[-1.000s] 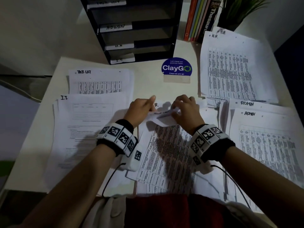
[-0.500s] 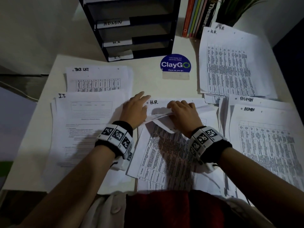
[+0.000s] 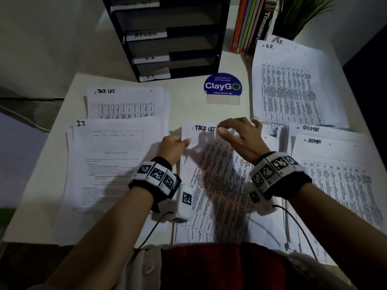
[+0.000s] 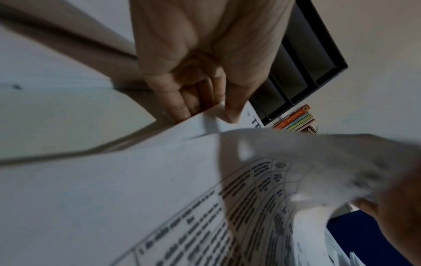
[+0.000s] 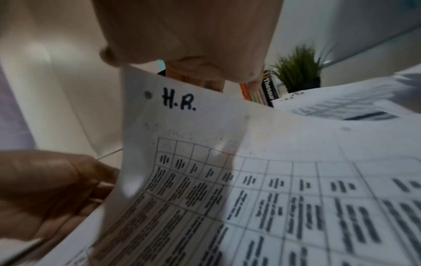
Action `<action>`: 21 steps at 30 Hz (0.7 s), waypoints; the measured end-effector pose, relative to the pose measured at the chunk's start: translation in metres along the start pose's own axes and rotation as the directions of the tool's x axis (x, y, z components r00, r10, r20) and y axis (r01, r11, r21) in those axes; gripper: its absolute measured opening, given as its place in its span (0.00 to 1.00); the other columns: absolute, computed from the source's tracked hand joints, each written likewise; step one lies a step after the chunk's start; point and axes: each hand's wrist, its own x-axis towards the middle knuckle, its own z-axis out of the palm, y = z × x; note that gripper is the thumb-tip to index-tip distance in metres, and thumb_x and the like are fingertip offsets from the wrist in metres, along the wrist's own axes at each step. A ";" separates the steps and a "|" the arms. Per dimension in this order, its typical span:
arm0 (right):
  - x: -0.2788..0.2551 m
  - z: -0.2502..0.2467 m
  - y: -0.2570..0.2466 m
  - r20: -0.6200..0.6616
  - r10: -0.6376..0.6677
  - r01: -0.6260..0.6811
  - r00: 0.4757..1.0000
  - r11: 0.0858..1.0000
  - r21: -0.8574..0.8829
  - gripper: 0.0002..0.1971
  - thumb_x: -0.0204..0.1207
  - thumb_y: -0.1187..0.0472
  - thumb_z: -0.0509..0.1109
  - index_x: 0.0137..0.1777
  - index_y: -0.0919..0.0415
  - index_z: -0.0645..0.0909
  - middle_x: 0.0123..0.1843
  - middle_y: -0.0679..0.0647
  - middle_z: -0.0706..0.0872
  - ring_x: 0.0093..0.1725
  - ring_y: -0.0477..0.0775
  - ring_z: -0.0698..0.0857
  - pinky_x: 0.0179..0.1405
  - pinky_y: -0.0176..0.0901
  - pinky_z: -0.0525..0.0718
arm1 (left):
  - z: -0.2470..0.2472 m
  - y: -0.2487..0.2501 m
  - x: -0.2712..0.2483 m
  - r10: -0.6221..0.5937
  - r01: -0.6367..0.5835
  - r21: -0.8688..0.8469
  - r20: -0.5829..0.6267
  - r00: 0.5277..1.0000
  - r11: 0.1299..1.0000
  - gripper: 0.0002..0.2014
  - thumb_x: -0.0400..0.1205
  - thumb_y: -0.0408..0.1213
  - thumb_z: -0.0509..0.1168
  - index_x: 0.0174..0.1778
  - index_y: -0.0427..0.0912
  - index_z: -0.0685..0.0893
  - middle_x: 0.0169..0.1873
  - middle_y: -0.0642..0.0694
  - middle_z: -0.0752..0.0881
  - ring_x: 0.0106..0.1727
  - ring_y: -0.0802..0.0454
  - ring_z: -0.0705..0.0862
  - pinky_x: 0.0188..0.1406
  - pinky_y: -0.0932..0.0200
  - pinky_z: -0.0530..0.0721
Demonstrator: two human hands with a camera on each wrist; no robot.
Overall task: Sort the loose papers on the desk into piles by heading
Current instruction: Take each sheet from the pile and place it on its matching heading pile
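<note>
1. Half a second ago the left hand (image 3: pixel 173 147) lay flat at the edge of the I.T. pile (image 3: pixel 115 164). Now its thumb and curled fingers pinch the left edge of the unsorted middle stack (image 3: pixel 188 206), which lies on the table (image 3: pixel 188 109) in front of the person.
2. The top of that stack has changed. The heading showing there was H.R.; now a sheet headed TASK LIST (image 3: pixel 204 128) is uncovered.
3. The right hand (image 3: pixel 240 139) was pressed on the folded top sheet. It has since risen, and its fingertips pinch the top edge of the H.R. sheet (image 5: pixel 227 144), which curves up clear of the stack.
4. For the task, I judge that one sheet has been peeled off and read. It likely belongs on the H.R. pile (image 3: pixel 293 86) at the far right, above the ADMIN pile (image 3: pixel 335 174). The uncovered sheet would then go to the TASK LIST pile (image 3: pixel 125 101) at the far left.
5. The head view shows all four headed piles and both hands. The right hand hides the lifted sheet's heading there.
6. The left wrist view shows the thumb-and-finger pinch on the paper edge up close. The lifted sheet is only a blur in it, and no full heading can be read.
7. Only the right wrist view shows "H.R." plainly, written beside a punched hole above a printed grid.
</note>
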 end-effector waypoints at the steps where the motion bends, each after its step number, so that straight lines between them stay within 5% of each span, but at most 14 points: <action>1: -0.005 -0.002 0.003 -0.027 0.006 -0.004 1.000 0.998 0.068 0.40 0.61 0.24 0.46 0.57 0.51 0.81 0.52 0.40 0.78 0.58 0.40 0.70 0.71 0.50 0.50 | 0.002 0.000 -0.003 -0.033 0.033 0.015 0.050 0.998 0.999 0.14 0.81 0.41 0.64 0.50 0.31 0.83 0.41 0.40 0.83 0.39 0.49 0.78 0.41 0.58 0.78; 4: -0.016 -0.001 0.009 -0.031 -0.035 0.034 0.999 0.999 -0.037 0.34 0.65 0.33 0.50 0.59 0.56 0.79 0.52 0.46 0.80 0.57 0.45 0.73 0.70 0.49 0.51 | 0.006 0.003 -0.015 -0.071 0.070 0.011 0.174 0.982 0.998 0.11 0.81 0.37 0.64 0.51 0.31 0.81 0.42 0.42 0.83 0.38 0.52 0.80 0.32 0.69 0.80; 5: -0.017 0.002 0.010 0.005 -0.052 0.052 0.999 0.991 -0.121 0.30 0.67 0.39 0.54 0.58 0.60 0.79 0.53 0.50 0.82 0.58 0.50 0.75 0.70 0.51 0.53 | 0.007 0.005 -0.017 -0.063 0.067 -0.013 0.178 0.982 0.998 0.09 0.82 0.36 0.64 0.51 0.33 0.81 0.43 0.42 0.85 0.42 0.49 0.83 0.36 0.68 0.83; 7: -0.013 0.008 0.010 0.042 -0.038 0.046 0.998 0.979 -0.199 0.16 0.70 0.57 0.59 0.53 0.64 0.80 0.50 0.55 0.85 0.58 0.57 0.79 0.70 0.54 0.56 | 0.009 0.011 -0.018 -0.009 0.010 -0.013 0.111 0.994 1.000 0.10 0.82 0.36 0.63 0.53 0.32 0.82 0.50 0.38 0.86 0.51 0.43 0.84 0.51 0.57 0.83; 10: -0.002 0.014 0.004 0.023 -0.029 0.034 0.999 0.971 -0.237 0.09 0.70 0.74 0.59 0.40 0.63 0.79 0.38 0.52 0.81 0.53 0.60 0.79 0.69 0.53 0.58 | 0.002 0.037 -0.021 0.156 -0.158 -0.009 -0.095 0.983 0.987 0.07 0.82 0.36 0.63 0.47 0.36 0.83 0.45 0.38 0.86 0.43 0.54 0.77 0.50 0.57 0.80; 11: 0.001 0.016 0.003 0.020 -0.030 0.034 0.999 0.968 -0.250 0.10 0.70 0.75 0.58 0.39 0.63 0.78 0.37 0.52 0.80 0.52 0.60 0.79 0.68 0.52 0.59 | -0.004 0.050 -0.020 0.212 -0.219 -0.025 -0.169 0.963 0.975 0.08 0.82 0.36 0.63 0.49 0.35 0.83 0.45 0.35 0.85 0.46 0.43 0.84 0.49 0.57 0.81; 12: 0.004 0.016 0.003 0.019 -0.029 0.033 0.999 0.965 -0.259 0.10 0.70 0.76 0.57 0.40 0.64 0.78 0.38 0.52 0.81 0.52 0.59 0.79 0.67 0.51 0.59 | -0.012 0.063 -0.020 0.260 -0.279 -0.049 -0.240 0.935 0.959 0.09 0.82 0.36 0.64 0.51 0.33 0.83 0.49 0.33 0.83 0.56 0.39 0.82 0.50 0.56 0.82; 13: 0.005 0.017 0.002 0.019 -0.022 0.027 1.000 0.964 -0.266 0.10 0.71 0.76 0.57 0.42 0.64 0.78 0.39 0.53 0.81 0.52 0.59 0.79 0.66 0.50 0.60 | -0.022 0.077 -0.019 0.295 -0.333 -0.086 -0.297 0.908 0.939 0.08 0.82 0.36 0.64 0.49 0.35 0.85 0.43 0.39 0.87 0.47 0.43 0.85 0.53 0.53 0.83; 15: 0.008 0.017 0.001 0.043 0.019 -0.006 0.999 0.960 -0.279 0.11 0.74 0.74 0.57 0.46 0.61 0.78 0.43 0.55 0.82 0.55 0.60 0.80 0.64 0.50 0.62 | -0.044 0.101 -0.014 0.344 -0.425 -0.156 -0.376 0.860 0.892 0.05 0.81 0.37 0.65 0.45 0.41 0.85 0.40 0.49 0.84 0.47 0.49 0.84 0.53 0.54 0.83; 17: 0.012 0.017 0.007 0.084 0.115 -0.089 0.990 0.960 -0.265 0.12 0.77 0.70 0.60 0.59 0.63 0.77 0.55 0.60 0.84 0.61 0.61 0.79 0.65 0.52 0.66 | -0.067 0.120 -0.010 0.390 -0.512 -0.196 -0.443 0.807 0.836 0.02 0.80 0.35 0.66 0.44 0.43 0.84 0.44 0.47 0.85 0.48 0.53 0.83 0.52 0.58 0.81; 21: 0.025 0.001 0.008 -0.134 0.275 -0.243 0.952 0.946 0.215 0.37 0.72 0.47 0.72 0.75 0.63 0.62 0.74 0.60 0.69 0.73 0.61 0.70 0.73 0.64 0.67 | -0.111 0.138 -0.003 0.454 -0.630 -0.204 -0.535 0.712 0.749 0.03 0.80 0.33 0.65 0.42 0.43 0.82 0.40 0.52 0.84 0.41 0.59 0.82 0.44 0.65 0.81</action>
